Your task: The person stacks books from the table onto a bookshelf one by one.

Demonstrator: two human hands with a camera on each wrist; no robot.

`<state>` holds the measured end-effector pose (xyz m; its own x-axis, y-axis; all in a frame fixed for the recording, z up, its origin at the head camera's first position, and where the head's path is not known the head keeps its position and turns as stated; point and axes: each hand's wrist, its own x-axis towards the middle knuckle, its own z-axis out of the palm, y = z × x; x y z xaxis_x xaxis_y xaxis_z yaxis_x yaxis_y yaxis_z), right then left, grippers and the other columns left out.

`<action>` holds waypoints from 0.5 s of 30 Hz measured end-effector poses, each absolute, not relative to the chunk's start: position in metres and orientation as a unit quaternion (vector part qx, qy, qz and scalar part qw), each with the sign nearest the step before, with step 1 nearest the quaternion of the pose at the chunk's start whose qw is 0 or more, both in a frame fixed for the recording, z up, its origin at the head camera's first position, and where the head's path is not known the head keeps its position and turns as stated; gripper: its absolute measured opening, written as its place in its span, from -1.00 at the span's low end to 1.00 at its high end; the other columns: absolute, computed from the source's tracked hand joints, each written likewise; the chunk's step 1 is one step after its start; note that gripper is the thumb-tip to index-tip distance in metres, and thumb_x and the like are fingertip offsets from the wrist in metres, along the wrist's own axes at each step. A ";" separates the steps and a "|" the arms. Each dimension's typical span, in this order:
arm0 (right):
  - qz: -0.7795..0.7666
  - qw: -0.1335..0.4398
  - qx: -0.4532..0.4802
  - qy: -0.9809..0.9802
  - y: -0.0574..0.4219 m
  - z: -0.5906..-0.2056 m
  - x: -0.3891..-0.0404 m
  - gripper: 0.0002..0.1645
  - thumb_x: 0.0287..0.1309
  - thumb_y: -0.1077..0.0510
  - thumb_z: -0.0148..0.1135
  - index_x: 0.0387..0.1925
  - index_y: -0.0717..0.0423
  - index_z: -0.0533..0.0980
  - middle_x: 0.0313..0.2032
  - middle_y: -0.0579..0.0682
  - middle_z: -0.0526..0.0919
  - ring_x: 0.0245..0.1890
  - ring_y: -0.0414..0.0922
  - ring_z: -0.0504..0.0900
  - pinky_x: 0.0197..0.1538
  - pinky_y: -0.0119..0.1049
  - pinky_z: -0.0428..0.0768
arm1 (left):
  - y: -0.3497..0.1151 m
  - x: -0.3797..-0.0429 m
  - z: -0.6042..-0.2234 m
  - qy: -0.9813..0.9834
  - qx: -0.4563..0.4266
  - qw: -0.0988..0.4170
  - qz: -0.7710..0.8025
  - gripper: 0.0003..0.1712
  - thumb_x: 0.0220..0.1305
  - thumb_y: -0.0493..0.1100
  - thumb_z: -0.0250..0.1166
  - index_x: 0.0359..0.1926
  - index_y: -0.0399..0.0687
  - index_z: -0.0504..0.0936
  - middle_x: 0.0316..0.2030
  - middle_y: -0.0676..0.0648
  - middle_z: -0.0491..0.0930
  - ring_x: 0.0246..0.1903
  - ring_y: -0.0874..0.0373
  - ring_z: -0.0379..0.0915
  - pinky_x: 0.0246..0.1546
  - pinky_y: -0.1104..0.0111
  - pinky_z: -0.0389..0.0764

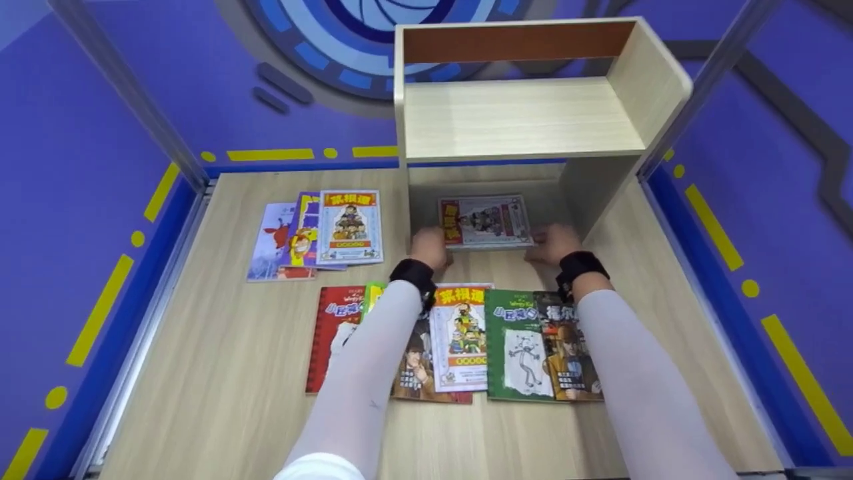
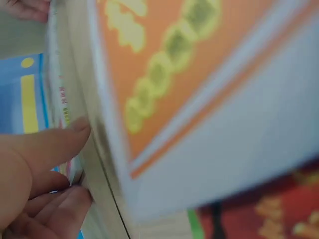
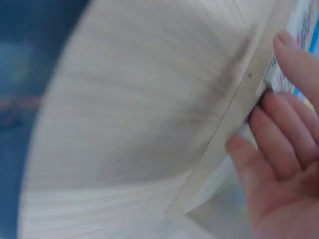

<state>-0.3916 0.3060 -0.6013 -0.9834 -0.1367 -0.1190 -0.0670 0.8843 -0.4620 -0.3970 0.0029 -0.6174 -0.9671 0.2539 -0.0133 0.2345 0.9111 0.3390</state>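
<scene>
A book point(image 1: 488, 221) with a red-and-yellow title band and cartoon figures on its pale cover lies sideways in the lower compartment of a small wooden shelf point(image 1: 523, 119). My left hand point(image 1: 430, 247) holds its left end, with the thumb above and the curled fingers point(image 2: 55, 204) below the edge in the left wrist view. At the right end, my right hand point(image 1: 555, 243) grips it. In the right wrist view the thumb lies over the book and the fingertips point(image 3: 271, 107) meet its edge. Whether more books lie beneath it, I cannot tell.
In front of the shelf lies a row of books, including a red book point(image 1: 324, 360), a white cartoon book point(image 1: 461, 340), a green book point(image 1: 508, 347) and a dark book point(image 1: 572, 347). Left of the shelf, overlapping books point(image 1: 350, 227) rest on the wooden table point(image 1: 220, 373). Blue-purple walls point(image 1: 86, 167) enclose it.
</scene>
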 end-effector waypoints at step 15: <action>-0.259 0.017 -0.009 0.966 0.281 -0.582 -0.319 0.29 -0.08 -0.63 -0.03 0.40 0.23 0.08 0.32 0.36 0.22 0.27 0.27 0.29 0.32 0.13 0.21 | -0.002 -0.341 -0.580 0.937 0.174 0.075 0.295 0.45 -0.26 0.44 0.41 0.48 -0.12 -0.16 0.45 -0.23 -0.08 0.39 -0.08 0.02 0.35 0.21 0.17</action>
